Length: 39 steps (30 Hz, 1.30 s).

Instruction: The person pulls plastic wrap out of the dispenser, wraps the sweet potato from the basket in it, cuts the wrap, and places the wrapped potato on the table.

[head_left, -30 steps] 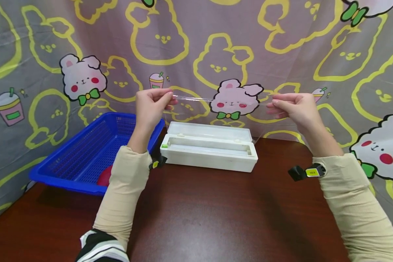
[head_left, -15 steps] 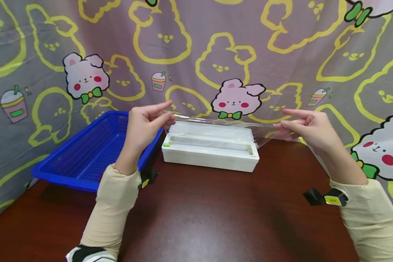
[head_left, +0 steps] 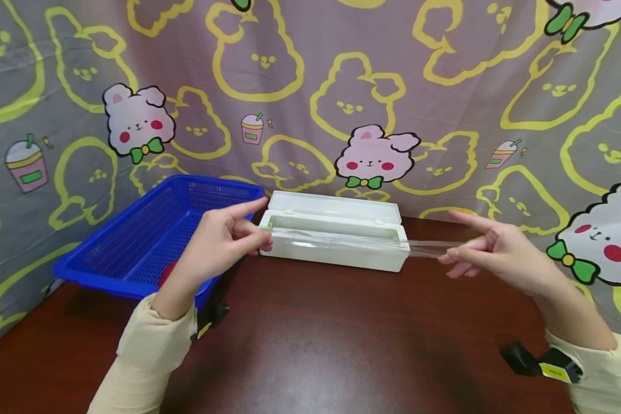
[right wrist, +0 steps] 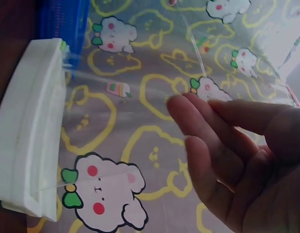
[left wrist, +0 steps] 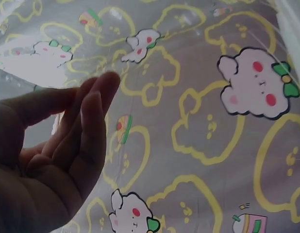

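A sheet of clear plastic wrap [head_left: 321, 238] stretches between my two hands, across the front of a long white wrap box [head_left: 336, 256] whose lid stands up at the back. My left hand [head_left: 222, 238] pinches the sheet's left end between thumb and curled fingers, with the index finger pointing out. At the other end my right hand [head_left: 497, 250] pinches it the same way. The right wrist view shows the film running from the box [right wrist: 28, 126] to the fingers of my right hand [right wrist: 232, 150]. In the left wrist view my left hand [left wrist: 58, 145] has thumb and fingertips together.
A blue plastic basket [head_left: 90, 273] stands left of the box, with a red object [head_left: 167, 272] in it partly behind my left forearm. A patterned curtain [head_left: 310, 86] hangs right behind the box. The brown table [head_left: 331, 345] lies under everything.
Both hands have come down and toward me, bringing the plastic wrap from above the box to its front. The index fingers have straightened out. The box has stayed in place.
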Motion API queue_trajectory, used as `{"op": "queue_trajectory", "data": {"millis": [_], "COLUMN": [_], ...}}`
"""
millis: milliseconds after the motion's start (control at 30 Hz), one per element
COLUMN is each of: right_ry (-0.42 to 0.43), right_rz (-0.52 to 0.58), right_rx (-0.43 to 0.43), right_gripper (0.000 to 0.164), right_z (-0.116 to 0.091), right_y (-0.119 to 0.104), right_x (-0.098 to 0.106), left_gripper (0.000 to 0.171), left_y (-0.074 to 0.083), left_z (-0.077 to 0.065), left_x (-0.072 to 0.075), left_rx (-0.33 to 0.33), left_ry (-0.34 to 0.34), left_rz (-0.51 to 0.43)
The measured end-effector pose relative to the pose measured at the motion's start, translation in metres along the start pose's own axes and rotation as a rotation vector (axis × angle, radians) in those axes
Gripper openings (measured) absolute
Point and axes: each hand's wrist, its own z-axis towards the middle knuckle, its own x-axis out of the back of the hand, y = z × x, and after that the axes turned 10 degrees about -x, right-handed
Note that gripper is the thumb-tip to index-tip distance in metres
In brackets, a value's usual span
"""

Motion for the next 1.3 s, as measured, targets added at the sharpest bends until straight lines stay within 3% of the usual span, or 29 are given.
{"op": "queue_trajectory", "data": {"millis": [200, 333, 533, 767, 1067, 1300], "right_ry": [-0.283, -0.379, -0.440, -0.478, -0.515, -0.547], "right_rz": [-0.064, -0.069, -0.041, 0.017, 0.166, 0.265], "right_rx": [-0.122, -0.166, -0.217, -0.247, -0.316, -0.349], "right_gripper": [0.071, 0.072, 0.074, 0.081, 0.091, 0.092], "right_z": [-0.013, -0.015, -0.017, -0.021, -0.019, -0.018], "right_y": [0.007, 0.016, 0.029, 0.049, 0.076, 0.097], "right_x": [-0.016, -0.028, -0.048, -0.077, -0.099, -0.113], "left_gripper": [0.052, 0.054, 0.056, 0.059, 0.068, 0.069], "left_y": [-0.004, -0.007, -0.015, -0.034, -0.055, -0.066], "left_z": [-0.028, -0.043, -0.064, -0.086, -0.094, -0.094], "left_x": [-0.006, -0.011, -0.019, -0.031, -0.044, -0.054], "left_rx": [0.016, 0.005, 0.012, 0.079, 0.224, 0.240], "left_ry": [-0.182, -0.258, -0.332, -0.424, -0.508, -0.566], "left_rz": [-0.023, 0.017, 0.045, -0.007, -0.055, -0.041]}}
